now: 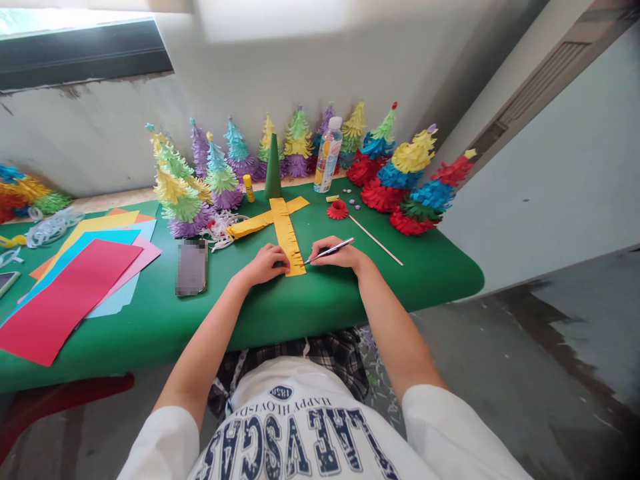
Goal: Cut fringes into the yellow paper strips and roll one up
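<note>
Yellow paper strips [284, 227] lie crossed on the green table, their edges cut into fringes. My left hand [269, 264] rests at the left edge of the strip nearest me, fingers bent together on the paper. In my right hand [334, 253] is a slim silver pen-like tool [340, 247], its tip touching the right edge of that strip. Behind the strips stands a dark green paper cone [273, 170]. A small fringed red paper ring [337, 209] and a thin wooden stick [376, 240] lie to the right.
Colourful fringed paper trees [299, 137] line the wall side. A bottle [327, 157] and a glue stick [249, 189] stand before them. At left are a phone [191, 268], coloured sheets [75, 293] and paper shreds [223, 229]. The table [450, 270] ends at right in a rounded corner.
</note>
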A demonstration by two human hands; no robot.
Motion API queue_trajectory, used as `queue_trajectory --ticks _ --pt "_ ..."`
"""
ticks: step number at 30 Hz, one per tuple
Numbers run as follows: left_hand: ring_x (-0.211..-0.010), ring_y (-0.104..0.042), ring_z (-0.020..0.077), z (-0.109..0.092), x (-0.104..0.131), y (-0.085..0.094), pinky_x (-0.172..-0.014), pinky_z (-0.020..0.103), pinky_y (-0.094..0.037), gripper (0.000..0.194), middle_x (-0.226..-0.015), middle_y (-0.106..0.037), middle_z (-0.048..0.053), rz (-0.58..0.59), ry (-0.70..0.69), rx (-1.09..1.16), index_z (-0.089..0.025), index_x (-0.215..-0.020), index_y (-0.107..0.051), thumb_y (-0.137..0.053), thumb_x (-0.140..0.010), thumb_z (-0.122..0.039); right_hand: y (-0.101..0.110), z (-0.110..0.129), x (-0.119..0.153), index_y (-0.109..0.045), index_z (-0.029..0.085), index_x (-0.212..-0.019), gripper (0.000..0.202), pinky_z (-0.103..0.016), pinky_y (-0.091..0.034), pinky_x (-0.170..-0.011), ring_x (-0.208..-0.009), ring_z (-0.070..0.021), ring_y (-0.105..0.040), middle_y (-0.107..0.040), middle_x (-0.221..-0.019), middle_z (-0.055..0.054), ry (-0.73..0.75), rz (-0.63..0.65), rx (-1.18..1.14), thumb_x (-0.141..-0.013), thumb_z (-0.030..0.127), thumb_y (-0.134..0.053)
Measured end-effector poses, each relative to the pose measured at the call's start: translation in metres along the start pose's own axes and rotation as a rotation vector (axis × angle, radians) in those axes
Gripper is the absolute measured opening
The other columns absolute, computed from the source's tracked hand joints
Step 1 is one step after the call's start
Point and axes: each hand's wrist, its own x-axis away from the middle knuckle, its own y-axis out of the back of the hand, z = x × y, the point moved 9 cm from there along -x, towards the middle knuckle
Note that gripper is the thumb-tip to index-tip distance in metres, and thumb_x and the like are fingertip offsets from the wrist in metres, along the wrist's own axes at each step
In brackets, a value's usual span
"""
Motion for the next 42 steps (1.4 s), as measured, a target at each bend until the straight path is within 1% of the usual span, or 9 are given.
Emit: queue_trajectory --ticks 8,12,15,18,24,30,36,39,42 --pt "-0.09 -0.051 0.0203 -0.006 0.003 0.003 -0.088 0.036 -0.04 0.007 -0.092 -0.062 0.005 -0.034 -0.011 0.009 -0.02 -0.081 -0.067 -0.063 -0.084 -0.024 0.009 -0.004 0.005 -0.066 0.017 -0.065 0.022 -0.031 -0.048 -0.075 -0.079 -0.0204 -0.063 -0.067 -0.069 -0.002 0.009 -0.024 -0.006 -0.064 0.036 -0.076" --pt "-0.091 -0.051 0.0202 -0.012 0.009 0.003 -0.09 0.036 -0.04 0.012 -0.094 -0.06 0.005 -0.035 -0.057 -0.01 -0.021 -0.091 -0.069 -0.057 -0.087 -0.021 0.011 -0.005 0.005 -0.066 0.017 -0.068 0.024 -0.029 -0.048 -0.069 -0.074 -0.0189 -0.063 -0.068 -0.071 -0.002 -0.015 -0.089 -0.081 -0.062 0.037 -0.078" --pt "-0.094 -0.048 0.0204 -0.016 0.014 0.002 -0.091 0.036 -0.04 0.025 -0.099 -0.057 0.006 -0.023 -0.097 -0.022 -0.026 -0.104 -0.07 -0.052 -0.09 -0.018 0.005 -0.004 0.004 -0.066 0.016 -0.07 0.026 -0.027 -0.047 -0.063 -0.068 -0.0166 -0.062 -0.068 -0.071 -0.003 -0.045 -0.064 -0.098 -0.061 0.037 -0.079" --pt "-0.097 -0.045 0.0203 -0.019 0.018 0.001 -0.095 0.035 -0.039 0.035 -0.1 -0.056 0.005 -0.004 -0.13 -0.029 -0.033 -0.11 -0.07 -0.048 -0.091 -0.014 0.003 -0.004 0.003 -0.067 0.015 -0.071 0.026 -0.026 -0.046 -0.061 -0.066 -0.0156 -0.061 -0.068 -0.071 -0.003 -0.053 -0.055 -0.09 -0.061 0.037 -0.079" --pt "-0.101 -0.041 0.0221 -0.02 0.019 -0.004 -0.099 0.039 -0.037 0.03 -0.104 -0.053 0.005 0.051 -0.127 -0.066 -0.036 -0.115 -0.067 -0.057 -0.089 -0.025 0.004 -0.006 0.002 -0.067 0.015 -0.07 0.025 -0.026 -0.046 -0.061 -0.066 -0.0155 -0.062 -0.07 -0.072 -0.003 -0.044 -0.05 -0.068 -0.061 0.036 -0.079" --pt "-0.103 -0.042 0.0219 -0.019 0.018 -0.004 -0.1 0.038 -0.036 0.03 -0.105 -0.052 0.005 0.058 -0.12 -0.072 -0.036 -0.115 -0.067 -0.057 -0.089 -0.025 -0.002 -0.005 -0.001 -0.068 0.015 -0.073 0.026 -0.026 -0.047 -0.062 -0.068 -0.0159 -0.063 -0.07 -0.074 -0.004 -0.022 -0.04 -0.033 -0.064 0.038 -0.077" --pt "-0.104 -0.048 0.0213 -0.031 0.024 -0.002 -0.098 0.04 -0.039 0.033 -0.107 -0.053 0.006 0.03 -0.119 -0.151 -0.035 -0.12 -0.064 -0.053 -0.091 -0.023 -0.006 0.001 -0.003 -0.069 0.015 -0.076 0.027 -0.026 -0.047 -0.063 -0.069 -0.0161 -0.063 -0.07 -0.075 -0.004 0.02 -0.051 -0.007 -0.066 0.039 -0.077" --pt "-0.104 -0.052 0.0219 -0.038 0.032 -0.002 -0.095 0.041 -0.043 0.035 -0.114 -0.054 0.008 -0.039 -0.071 -0.209 -0.032 -0.122 -0.063 -0.048 -0.092 -0.021 -0.001 0.004 0.0 -0.069 0.015 -0.075 0.027 -0.025 -0.046 -0.061 -0.067 -0.0156 -0.062 -0.069 -0.073 -0.003 0.026 -0.112 -0.035 -0.065 0.038 -0.078" --pt "-0.112 -0.053 0.0239 -0.045 0.043 -0.005 -0.096 0.041 -0.044 0.034 -0.114 -0.058 0.01 -0.124 -0.036 -0.241 -0.024 -0.119 -0.064 -0.046 -0.092 -0.017 0.001 0.008 0.006 -0.068 0.015 -0.075 0.024 -0.025 -0.046 -0.06 -0.066 -0.0149 -0.061 -0.068 -0.072 -0.003 0.044 -0.17 -0.046 -0.067 0.036 -0.077"
